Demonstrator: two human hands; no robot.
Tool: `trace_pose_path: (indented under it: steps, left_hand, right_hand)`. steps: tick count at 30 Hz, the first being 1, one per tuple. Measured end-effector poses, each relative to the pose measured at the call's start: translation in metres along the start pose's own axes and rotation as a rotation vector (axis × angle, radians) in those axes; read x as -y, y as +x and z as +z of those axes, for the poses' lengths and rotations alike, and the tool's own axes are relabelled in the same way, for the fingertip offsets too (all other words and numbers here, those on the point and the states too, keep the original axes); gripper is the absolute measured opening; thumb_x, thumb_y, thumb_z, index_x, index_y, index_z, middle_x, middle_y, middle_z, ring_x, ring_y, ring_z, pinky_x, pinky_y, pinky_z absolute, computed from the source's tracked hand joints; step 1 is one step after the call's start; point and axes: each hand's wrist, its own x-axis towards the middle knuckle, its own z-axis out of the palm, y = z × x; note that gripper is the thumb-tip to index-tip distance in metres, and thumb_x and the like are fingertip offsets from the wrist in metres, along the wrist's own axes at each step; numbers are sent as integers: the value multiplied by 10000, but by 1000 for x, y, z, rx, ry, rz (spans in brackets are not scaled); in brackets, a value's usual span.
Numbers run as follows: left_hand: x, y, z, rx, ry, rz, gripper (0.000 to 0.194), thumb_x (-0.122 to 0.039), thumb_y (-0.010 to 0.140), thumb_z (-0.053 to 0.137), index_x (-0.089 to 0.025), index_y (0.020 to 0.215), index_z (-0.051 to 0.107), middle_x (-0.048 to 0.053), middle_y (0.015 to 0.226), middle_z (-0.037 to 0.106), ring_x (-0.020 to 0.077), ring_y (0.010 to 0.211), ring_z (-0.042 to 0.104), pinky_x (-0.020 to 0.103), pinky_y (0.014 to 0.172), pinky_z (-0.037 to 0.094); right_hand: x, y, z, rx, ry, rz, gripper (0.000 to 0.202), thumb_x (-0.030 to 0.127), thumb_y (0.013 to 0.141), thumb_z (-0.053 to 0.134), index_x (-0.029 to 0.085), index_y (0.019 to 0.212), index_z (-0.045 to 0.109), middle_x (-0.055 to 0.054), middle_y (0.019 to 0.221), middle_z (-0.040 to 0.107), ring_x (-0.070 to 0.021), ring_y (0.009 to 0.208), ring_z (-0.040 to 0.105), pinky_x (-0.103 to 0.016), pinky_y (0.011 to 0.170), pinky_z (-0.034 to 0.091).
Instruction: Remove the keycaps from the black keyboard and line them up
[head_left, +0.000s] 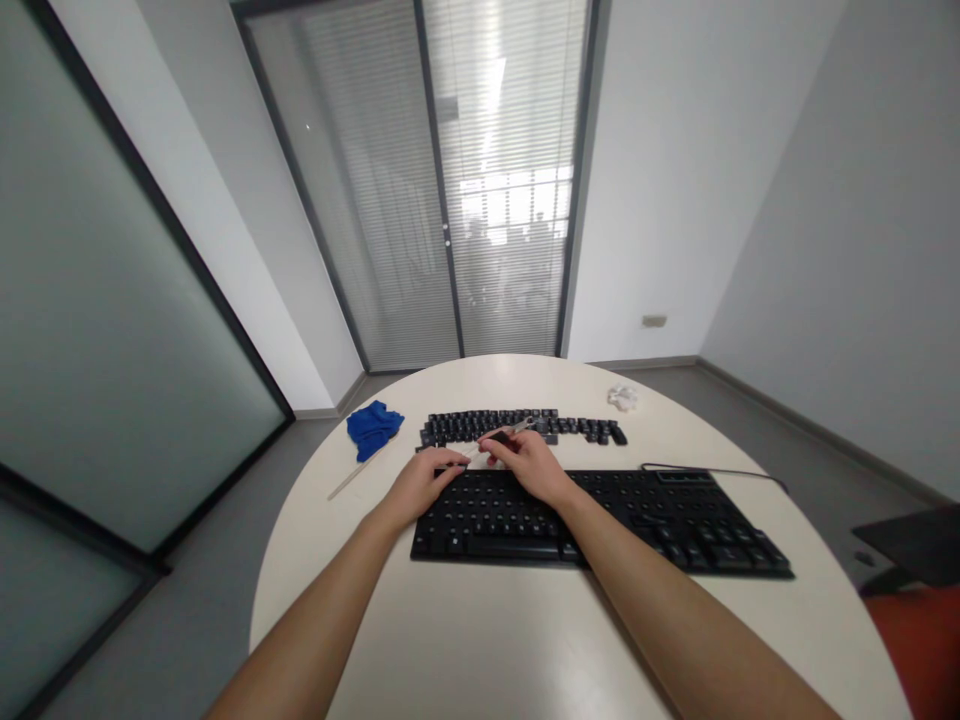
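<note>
A black keyboard [517,546] lies on the round cream table [450,640], with several keys off its upper part. Rows of loose black keycaps [480,420] stand behind it. Over the keyboard's upper left edge, my left hand [424,484] has its fingers bent together near a small whitish item that is too small to make out. My right hand [531,464] is closed on a thin tool [517,427] with a dark part and a light metallic end, which points toward the loose keycaps. The fingertips of both hands are close together.
A crumpled blue cloth [371,428] and a thin stick [349,482] lie at the table's left. Crumpled white tissue [622,397] is at the back right. The keyboard's cable [720,469] runs off to the right. A red seat [919,640] stands at the lower right.
</note>
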Motion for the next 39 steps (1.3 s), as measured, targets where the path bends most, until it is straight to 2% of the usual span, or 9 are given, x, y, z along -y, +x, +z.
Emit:
trace_pose_path:
  steps: [5,10,15,19,25,28,30,35,39]
  left_hand:
    - [0,0,2,-33,-14,-54,264,-275,874,605,-225,1117,696,59,1056,729,225,963,654,391,932,488]
    - [2,1,2,-57,-5,-31,166,-262,863,620,-223,978,733,52,1022,737,230,981,657,388,948,487]
    - [2,1,4,-32,-42,-2,193,-226,864,609,-203,1007,736,59,1057,740,217,1016,665,375,981,491]
    - [1,2,7,-23,-33,22,233,-186,865,596,-192,1053,733,65,1111,728,211,1061,654,374,1017,476]
    - [-4,3,9,5,-53,101,269,-132,881,538,-192,1054,735,73,1123,714,198,1064,648,375,1010,481]
    - [-7,2,10,9,-61,110,270,-128,888,523,-188,1044,735,76,1114,711,192,1054,649,368,1001,485]
    - [-7,2,9,-40,-58,92,253,-141,892,529,-187,1039,730,74,1107,712,192,1059,645,368,1002,484]
    - [0,6,-1,-334,30,47,225,-197,906,548,-194,1081,691,75,1147,696,209,1095,627,401,1019,469]
    - [7,16,-6,-357,156,70,204,-172,900,545,-194,1040,692,75,1113,695,212,1073,627,393,995,480]
  right_hand:
    - [0,-1,1,-15,-1,0,346,458,853,615,130,879,722,-55,756,705,-173,672,641,-273,652,491]
    - [8,4,-6,-28,-41,-3,349,463,889,559,138,883,685,-69,819,709,-164,669,647,-259,619,485]
    - [25,9,-19,25,-168,38,340,455,925,506,155,845,646,-60,787,708,-169,678,663,-261,638,491]
    - [31,-4,-21,-33,-364,81,324,447,927,512,176,787,620,-51,739,710,-178,657,662,-266,633,465]
    - [21,-33,-14,-124,-443,73,336,435,951,472,192,755,597,-37,712,691,-183,656,632,-274,644,432]
    - [15,-40,-10,-106,-510,58,344,436,950,472,192,750,609,-35,689,670,-185,641,608,-275,625,406]
    - [12,-41,-8,-91,-524,59,347,442,952,467,192,764,620,-33,685,665,-184,633,601,-273,619,397]
    - [8,-41,-8,-104,-532,82,360,453,950,465,188,778,636,-42,684,667,-188,631,599,-272,610,390]
    - [9,-41,-9,-98,-514,79,367,451,951,462,189,770,645,-42,686,669,-186,639,600,-274,620,392]
